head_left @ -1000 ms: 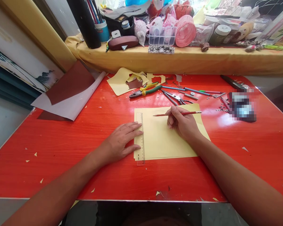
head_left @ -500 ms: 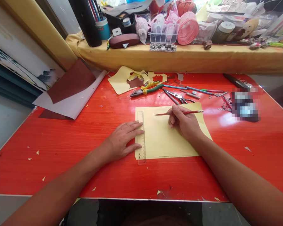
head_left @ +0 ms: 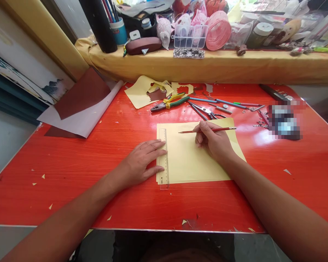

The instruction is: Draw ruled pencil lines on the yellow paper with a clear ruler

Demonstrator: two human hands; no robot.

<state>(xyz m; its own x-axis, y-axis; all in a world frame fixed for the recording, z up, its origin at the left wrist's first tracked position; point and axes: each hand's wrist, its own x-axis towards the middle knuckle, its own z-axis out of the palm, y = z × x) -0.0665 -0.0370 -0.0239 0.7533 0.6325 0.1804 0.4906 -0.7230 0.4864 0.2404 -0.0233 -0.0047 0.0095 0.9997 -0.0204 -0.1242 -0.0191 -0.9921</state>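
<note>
Pale yellow paper sheets (head_left: 191, 160), slightly offset from one another, lie on the red table (head_left: 120, 207). A clear ruler (head_left: 164, 176) rests along their left edge, its lower end sticking out past the paper. My left hand (head_left: 146, 158) lies flat with fingers apart, the fingertips pressing on the ruler. In my right hand (head_left: 211, 140) is a red pencil (head_left: 187, 132), gripped between thumb and fingers with its tip pointing left, close over the paper. The right hand rests on the upper right part of the sheets.
Behind the paper lie pliers (head_left: 169, 102), scissors (head_left: 207, 110) and several thin pens. Cut yellow paper (head_left: 136, 94) sits farther back. Brown and white sheets (head_left: 83, 98) are at the left. A cloth-covered ledge (head_left: 153, 67) at the back carries a clear compartment box (head_left: 190, 37).
</note>
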